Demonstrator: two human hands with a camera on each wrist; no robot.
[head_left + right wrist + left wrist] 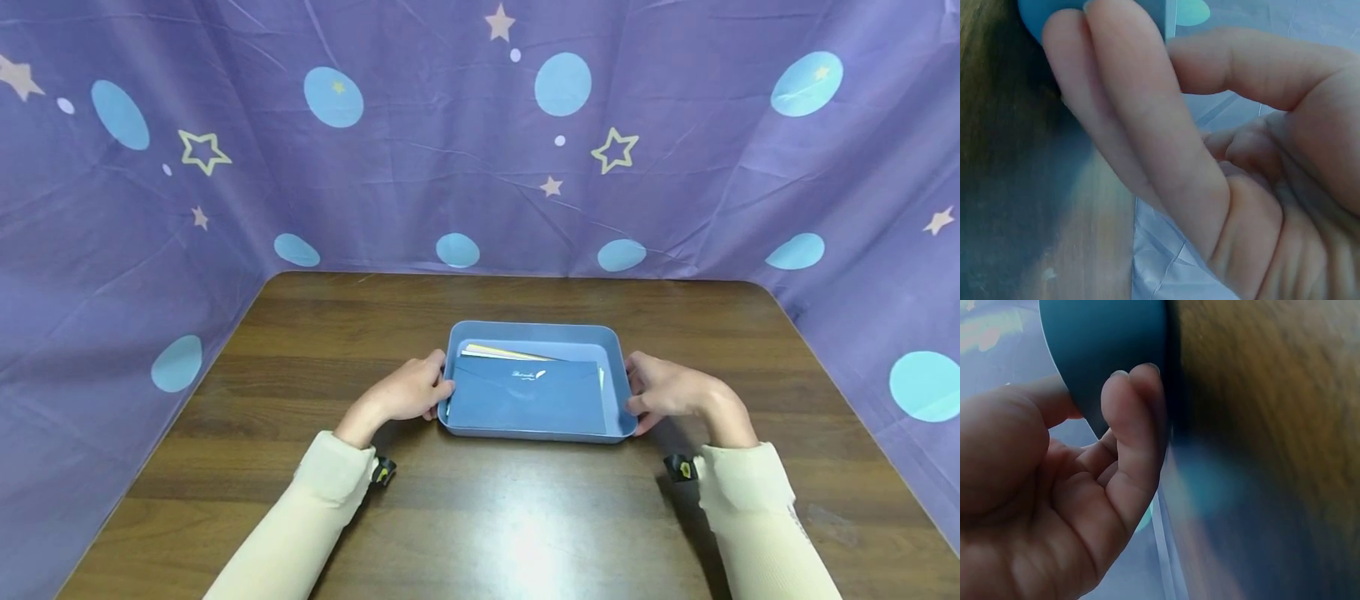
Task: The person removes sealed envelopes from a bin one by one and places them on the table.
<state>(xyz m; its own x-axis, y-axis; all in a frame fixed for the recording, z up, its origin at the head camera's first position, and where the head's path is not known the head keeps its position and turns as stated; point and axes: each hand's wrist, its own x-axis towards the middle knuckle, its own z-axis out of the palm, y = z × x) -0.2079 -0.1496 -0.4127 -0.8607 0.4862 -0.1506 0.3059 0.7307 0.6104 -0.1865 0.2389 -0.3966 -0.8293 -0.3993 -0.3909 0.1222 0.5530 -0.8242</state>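
A shallow blue tray (536, 333) sits at the middle of the wooden table, gripped at both short ends. Inside it lies a blue envelope (525, 400) with white script and a feather mark, over white and yellow paper edges (495, 352). My left hand (405, 390) holds the left end, thumb over the rim and fingers against the outer wall. On the opposite end, my right hand (667, 387) grips in the same way. In the left wrist view, fingertips (1124, 394) press the tray's outer side (1104, 337); the right wrist view shows fingers (1129, 62) along the tray wall (1038, 9).
The wooden table (337, 317) extends around the tray, with a bright glare spot in front. A purple curtain (420, 167) with stars and blue dots hangs behind and at both sides. Dark wrist devices (681, 468) sit under the pale sleeves (750, 500).
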